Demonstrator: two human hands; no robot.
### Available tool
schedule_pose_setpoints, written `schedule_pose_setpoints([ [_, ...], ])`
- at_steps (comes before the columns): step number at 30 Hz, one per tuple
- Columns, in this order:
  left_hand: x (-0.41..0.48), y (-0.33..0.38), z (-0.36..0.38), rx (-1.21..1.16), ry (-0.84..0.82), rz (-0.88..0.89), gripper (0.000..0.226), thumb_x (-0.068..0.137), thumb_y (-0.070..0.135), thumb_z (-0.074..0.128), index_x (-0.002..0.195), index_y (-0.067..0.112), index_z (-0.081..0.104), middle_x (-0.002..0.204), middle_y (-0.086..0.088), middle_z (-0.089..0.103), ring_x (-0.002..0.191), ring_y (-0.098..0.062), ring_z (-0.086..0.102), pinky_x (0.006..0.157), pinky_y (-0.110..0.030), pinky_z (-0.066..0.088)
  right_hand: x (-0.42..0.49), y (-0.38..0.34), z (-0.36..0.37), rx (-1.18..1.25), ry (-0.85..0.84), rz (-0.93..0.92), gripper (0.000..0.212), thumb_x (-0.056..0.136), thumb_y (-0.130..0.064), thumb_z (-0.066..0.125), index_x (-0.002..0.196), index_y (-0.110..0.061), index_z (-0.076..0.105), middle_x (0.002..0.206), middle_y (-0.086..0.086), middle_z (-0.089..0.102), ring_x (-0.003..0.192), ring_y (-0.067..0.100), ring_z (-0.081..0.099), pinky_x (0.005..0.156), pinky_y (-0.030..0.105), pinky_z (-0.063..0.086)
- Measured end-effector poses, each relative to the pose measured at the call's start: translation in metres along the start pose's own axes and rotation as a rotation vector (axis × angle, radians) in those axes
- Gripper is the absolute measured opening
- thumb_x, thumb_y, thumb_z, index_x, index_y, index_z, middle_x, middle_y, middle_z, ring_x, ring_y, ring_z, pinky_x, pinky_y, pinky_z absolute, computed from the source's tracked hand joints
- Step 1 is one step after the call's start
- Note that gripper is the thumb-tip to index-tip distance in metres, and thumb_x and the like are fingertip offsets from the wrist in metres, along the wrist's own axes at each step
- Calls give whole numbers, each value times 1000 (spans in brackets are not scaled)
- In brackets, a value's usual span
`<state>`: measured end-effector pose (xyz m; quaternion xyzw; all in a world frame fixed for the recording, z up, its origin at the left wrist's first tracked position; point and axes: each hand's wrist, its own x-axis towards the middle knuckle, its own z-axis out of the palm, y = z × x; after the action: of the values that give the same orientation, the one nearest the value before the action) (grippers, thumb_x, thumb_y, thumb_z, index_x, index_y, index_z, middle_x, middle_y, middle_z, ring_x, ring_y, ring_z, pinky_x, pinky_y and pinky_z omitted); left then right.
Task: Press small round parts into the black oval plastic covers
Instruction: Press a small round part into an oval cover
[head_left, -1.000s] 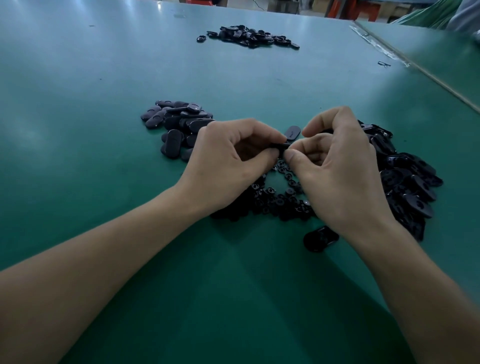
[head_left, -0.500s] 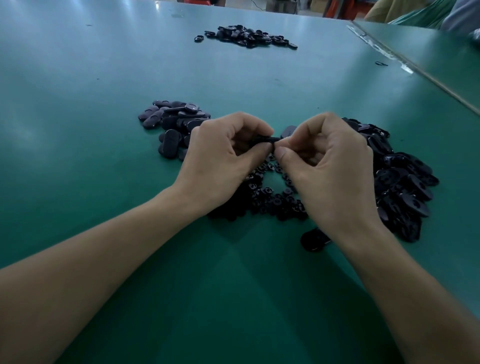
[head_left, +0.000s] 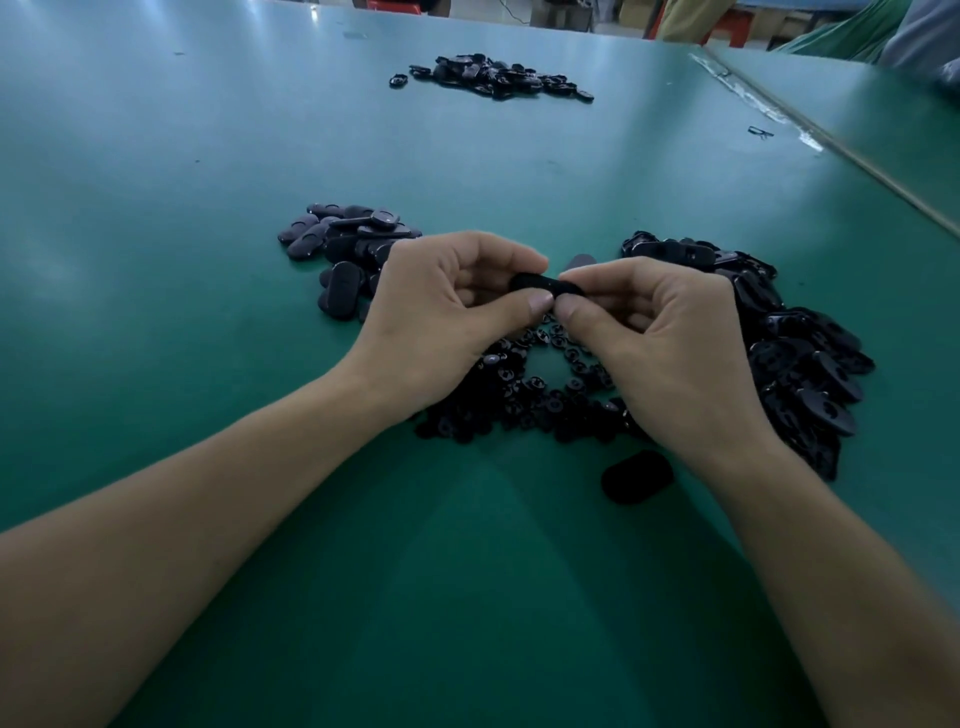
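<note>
We have turned the black oval cover (head_left: 543, 285) flatter toward us, both thumbs now pressing its near edge.

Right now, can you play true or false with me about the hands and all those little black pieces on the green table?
1. Both hands hold one black oval cover between them. True: the left hand and right hand pinch it together.
2. The table is red. False: it is green.
3. Small round parts lie under the hands. True.
4. There is only one pile of covers. False: there is a pile on the left, a pile on the right and a far pile.
5. One lone cover lies near the right wrist. True.
</note>
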<state>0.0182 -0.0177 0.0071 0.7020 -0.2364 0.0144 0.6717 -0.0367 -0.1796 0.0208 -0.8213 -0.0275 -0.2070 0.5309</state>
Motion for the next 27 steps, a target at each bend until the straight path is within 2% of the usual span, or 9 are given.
schedule_pose_setpoints([
  [10,0,2,2,-3,-28,-9,22,80,-6,77,91,13,72,75,4,75,70,-6,71,71,-18,57,0,-2,-1,-89,17,5,10,83,-15,74,82,-24,72,75,-9,74,69,6,69,69,28,58],
  [15,-1,3,1,-21,-19,-10,22,79,-6,78,88,13,73,72,5,76,68,-5,70,70,-16,56,1,-4,-2,-71,20,9,8,80,-18,72,81,-25,72,74,-8,74,68,8,70,70,34,60],
  [22,-3,2,0,-13,5,2,22,77,-6,80,79,15,73,69,2,75,61,-7,69,62,-19,57,-1,-5,-6,-67,-32,-3,13,83,-11,76,86,-23,75,76,-6,75,72,13,72,73,38,61],
  [25,-2,0,1,9,39,8,22,78,-4,80,79,17,73,68,1,74,59,-10,69,60,-21,57,0,-4,-4,-81,-3,-1,13,86,-13,75,90,-24,76,78,-10,75,75,7,72,76,33,61],
  [27,-1,-1,1,20,76,18,19,80,-3,79,83,16,72,67,0,74,59,-13,69,59,-22,57,1,0,-4,-172,78,-4,13,90,-16,70,98,-24,76,80,-13,74,76,3,70,78,25,58],
])
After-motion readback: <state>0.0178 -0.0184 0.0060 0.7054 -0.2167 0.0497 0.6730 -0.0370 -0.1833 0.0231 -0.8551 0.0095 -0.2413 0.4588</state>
